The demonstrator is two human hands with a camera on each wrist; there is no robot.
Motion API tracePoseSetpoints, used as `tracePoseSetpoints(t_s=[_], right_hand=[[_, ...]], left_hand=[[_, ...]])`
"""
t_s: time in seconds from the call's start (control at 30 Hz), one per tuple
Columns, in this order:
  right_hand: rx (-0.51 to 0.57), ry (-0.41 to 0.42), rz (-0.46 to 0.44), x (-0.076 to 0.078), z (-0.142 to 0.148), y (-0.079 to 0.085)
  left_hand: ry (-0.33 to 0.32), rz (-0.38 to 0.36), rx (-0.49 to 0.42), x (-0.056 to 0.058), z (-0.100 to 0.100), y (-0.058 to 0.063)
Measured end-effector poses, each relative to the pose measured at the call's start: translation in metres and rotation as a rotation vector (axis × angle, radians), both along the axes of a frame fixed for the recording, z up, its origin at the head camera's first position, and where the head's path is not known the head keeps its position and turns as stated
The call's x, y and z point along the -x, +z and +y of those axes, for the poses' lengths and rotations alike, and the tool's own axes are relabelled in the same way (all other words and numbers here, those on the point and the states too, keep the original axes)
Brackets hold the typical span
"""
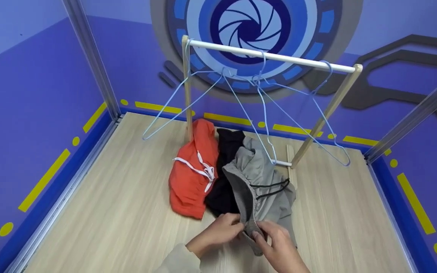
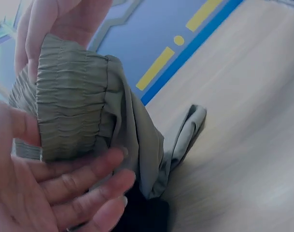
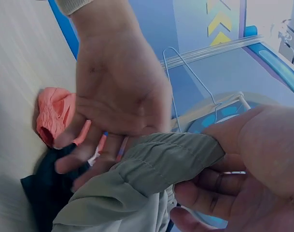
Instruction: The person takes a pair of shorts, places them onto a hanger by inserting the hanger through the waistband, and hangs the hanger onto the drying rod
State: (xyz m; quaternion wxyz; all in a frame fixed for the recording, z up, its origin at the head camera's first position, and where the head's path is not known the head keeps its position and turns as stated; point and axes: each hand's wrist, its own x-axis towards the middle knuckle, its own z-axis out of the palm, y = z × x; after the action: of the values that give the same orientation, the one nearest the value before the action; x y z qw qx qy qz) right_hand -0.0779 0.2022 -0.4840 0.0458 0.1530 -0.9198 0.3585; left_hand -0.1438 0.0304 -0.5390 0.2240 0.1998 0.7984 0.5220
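Note:
A pair of grey shorts (image 1: pixel 275 204) with an elastic waistband and black drawstring lies on the wooden table, its waist edge raised toward me. My left hand (image 1: pixel 220 231) pinches the near part of the waistband (image 2: pixel 69 101), thumb inside and the other fingers stretched along the outside. On the other side, my right hand (image 1: pixel 279 242) grips the same waistband between thumb and curled fingers, as the right wrist view shows. Black cloth (image 1: pixel 218 197) lies partly hidden under the grey shorts. To its left are red shorts (image 1: pixel 192 178) with a white drawstring tied in a bow.
Behind the clothes stands a small rack with a white rail (image 1: pixel 233 47) and wooden posts (image 1: pixel 328 113). Several blue wire hangers (image 1: pixel 165 104) hang from it, reaching down close to the grey shorts. Blue-purple panels (image 1: pixel 32 113) enclose the table (image 1: pixel 101 197).

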Motion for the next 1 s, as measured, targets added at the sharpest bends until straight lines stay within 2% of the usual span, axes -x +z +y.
tracePoseSetpoints(t_s=[0.07,0.2,0.3,0.47,0.7,0.77,0.93,1.0], right_hand=[[-0.009,-0.004,0.043,-0.002,-0.001,0.001],[-0.083,-0.032,0.116,-0.005,-0.003,0.004],[-0.124,-0.043,0.185,-0.007,-0.003,0.004],[-0.119,-0.021,0.311,-0.009,-0.004,0.006],[-0.087,-0.003,0.325,-0.013,-0.005,0.015],[-0.064,0.006,0.346,-0.014,-0.005,0.016],[-0.024,0.002,0.317,-0.017,-0.003,0.022],[-0.016,-0.006,0.274,-0.02,-0.002,0.025]], left_hand=[[0.013,-0.06,-0.026,0.001,0.0,-0.002],[0.038,-0.121,-0.058,0.001,0.001,-0.004],[0.054,-0.139,-0.092,-0.001,0.003,-0.006],[0.074,-0.15,-0.13,-0.002,0.005,-0.009],[0.106,-0.165,-0.147,-0.001,0.006,-0.013],[0.111,-0.164,-0.151,-0.001,0.005,-0.009],[0.121,-0.165,-0.19,0.001,0.003,-0.012],[0.142,-0.176,-0.214,0.003,0.003,-0.02]])
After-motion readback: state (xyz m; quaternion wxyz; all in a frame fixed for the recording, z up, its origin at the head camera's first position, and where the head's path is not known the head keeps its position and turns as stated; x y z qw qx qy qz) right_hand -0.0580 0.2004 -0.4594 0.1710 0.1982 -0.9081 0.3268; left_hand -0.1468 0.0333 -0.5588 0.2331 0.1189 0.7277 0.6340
